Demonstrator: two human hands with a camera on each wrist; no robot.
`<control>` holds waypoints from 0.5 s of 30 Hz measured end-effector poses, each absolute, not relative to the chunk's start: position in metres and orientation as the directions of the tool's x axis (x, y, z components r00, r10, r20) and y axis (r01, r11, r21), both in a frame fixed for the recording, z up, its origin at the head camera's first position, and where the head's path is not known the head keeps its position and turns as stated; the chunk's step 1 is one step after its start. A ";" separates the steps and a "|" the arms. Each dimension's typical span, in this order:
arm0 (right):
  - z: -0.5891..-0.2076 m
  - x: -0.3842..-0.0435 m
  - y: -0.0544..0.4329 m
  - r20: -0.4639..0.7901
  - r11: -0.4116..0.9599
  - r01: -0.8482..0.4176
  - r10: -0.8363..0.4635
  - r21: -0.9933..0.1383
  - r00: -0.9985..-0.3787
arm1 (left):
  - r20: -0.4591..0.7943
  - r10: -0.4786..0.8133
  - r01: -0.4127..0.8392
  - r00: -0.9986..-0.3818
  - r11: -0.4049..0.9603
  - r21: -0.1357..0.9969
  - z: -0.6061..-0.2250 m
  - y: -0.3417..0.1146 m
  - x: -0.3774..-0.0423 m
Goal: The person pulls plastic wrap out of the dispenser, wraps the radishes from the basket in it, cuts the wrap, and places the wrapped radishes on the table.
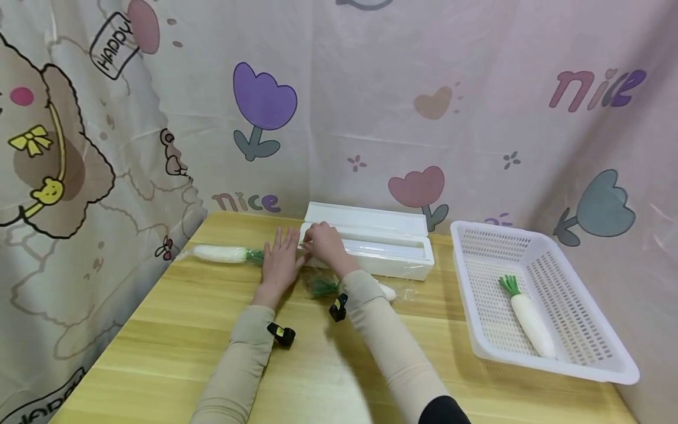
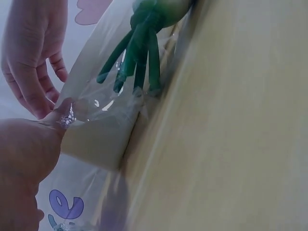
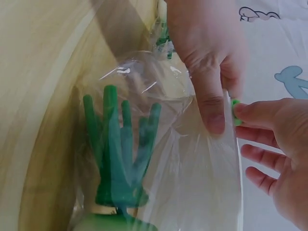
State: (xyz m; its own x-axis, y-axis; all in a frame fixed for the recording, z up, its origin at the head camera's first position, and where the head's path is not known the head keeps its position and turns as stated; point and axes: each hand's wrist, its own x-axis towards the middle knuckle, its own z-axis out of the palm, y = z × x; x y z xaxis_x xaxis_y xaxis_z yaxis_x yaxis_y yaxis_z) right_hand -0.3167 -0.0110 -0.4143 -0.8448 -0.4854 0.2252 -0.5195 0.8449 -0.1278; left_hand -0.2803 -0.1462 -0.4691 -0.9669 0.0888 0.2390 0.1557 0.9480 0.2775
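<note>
A long white cling film box [image 1: 394, 266] stands at the back of the table, lid raised, with the film roll [image 1: 384, 248] inside. In front of it lies a white radish with green leaves [image 1: 324, 287], covered by clear film [image 3: 185, 159] that reaches the box's front edge. My left hand [image 1: 281, 262] is at the box's left end, fingers straight, its thumb pressing the film against the box. Beside it, my right hand [image 1: 324, 244] pinches a small green slider [image 3: 236, 113] at the box edge. The right forearm partly hides the radish in the head view.
A film-wrapped radish [image 1: 219, 254] lies to the left of my left hand. At the right, a white plastic basket [image 1: 468, 294] holds one bare radish [image 1: 532, 324]. A patterned curtain [image 1: 349, 118] hangs behind the wooden table [image 1: 175, 335].
</note>
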 end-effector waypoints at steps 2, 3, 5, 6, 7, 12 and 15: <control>-0.413 -0.316 -0.010 0.234 0.849 -0.519 -0.486 -0.102 -0.842 | 0.239 0.080 0.148 -0.968 0.948 0.282 -0.469 -0.146 -0.281; -0.413 -0.316 -0.009 0.240 0.850 -0.519 -0.488 -0.086 -0.839 | 0.239 0.076 0.144 -0.968 0.949 0.281 -0.469 -0.146 -0.282; -0.412 -0.316 -0.008 0.248 0.851 -0.521 -0.493 -0.062 -0.834 | 0.239 0.066 0.135 -0.969 0.949 0.286 -0.469 -0.146 -0.282; -0.412 -0.316 -0.007 0.252 0.851 -0.523 -0.495 -0.055 -0.832 | 0.238 0.063 0.132 -0.969 0.949 0.287 -0.469 -0.146 -0.283; -0.412 -0.315 -0.006 0.258 0.850 -0.525 -0.498 -0.046 -0.828 | 0.237 0.060 0.129 -0.970 0.949 0.287 -0.468 -0.146 -0.283; -0.413 -0.312 -0.003 0.261 0.847 -0.529 -0.500 -0.054 -0.826 | 0.217 0.056 0.119 -0.974 0.950 0.290 -0.467 -0.145 -0.281; -0.414 -0.311 -0.001 0.255 0.849 -0.525 -0.495 -0.061 -0.830 | 0.207 0.053 0.114 -0.977 0.949 0.295 -0.467 -0.144 -0.280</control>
